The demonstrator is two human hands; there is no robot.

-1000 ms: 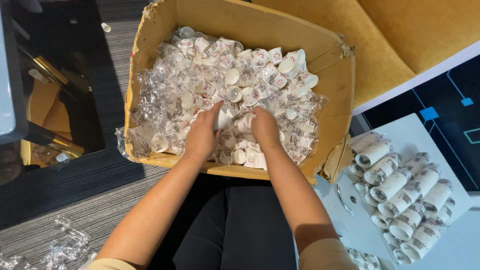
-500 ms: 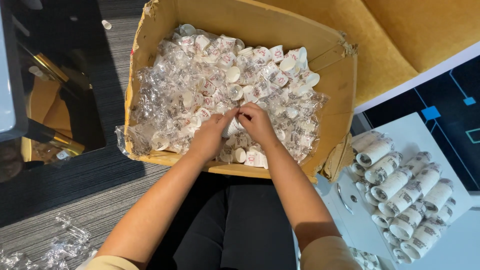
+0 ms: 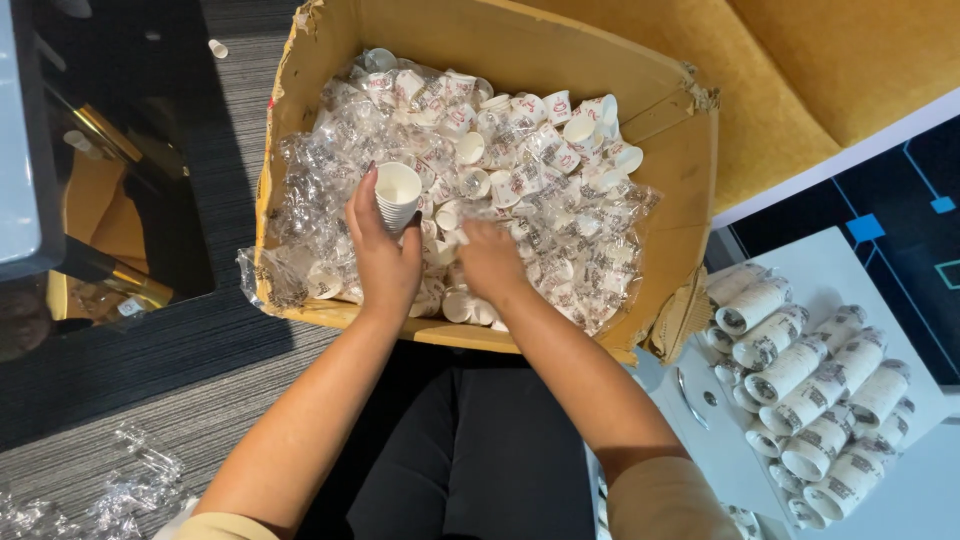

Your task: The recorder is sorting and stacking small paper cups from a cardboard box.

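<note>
Left hand (image 3: pixel 385 250) is up over the cardboard box (image 3: pixel 660 120), fingers curled around a short stack of white paper cups (image 3: pixel 397 195), mouth facing up. Right hand (image 3: pixel 490 262) is down in the heap of loose cups and clear plastic wrap (image 3: pixel 540 170), fingers bent and buried, so I cannot tell whether it grips anything. Off to the right, rolled stacks of cups (image 3: pixel 810 385) lie on the white table (image 3: pixel 830 270).
</note>
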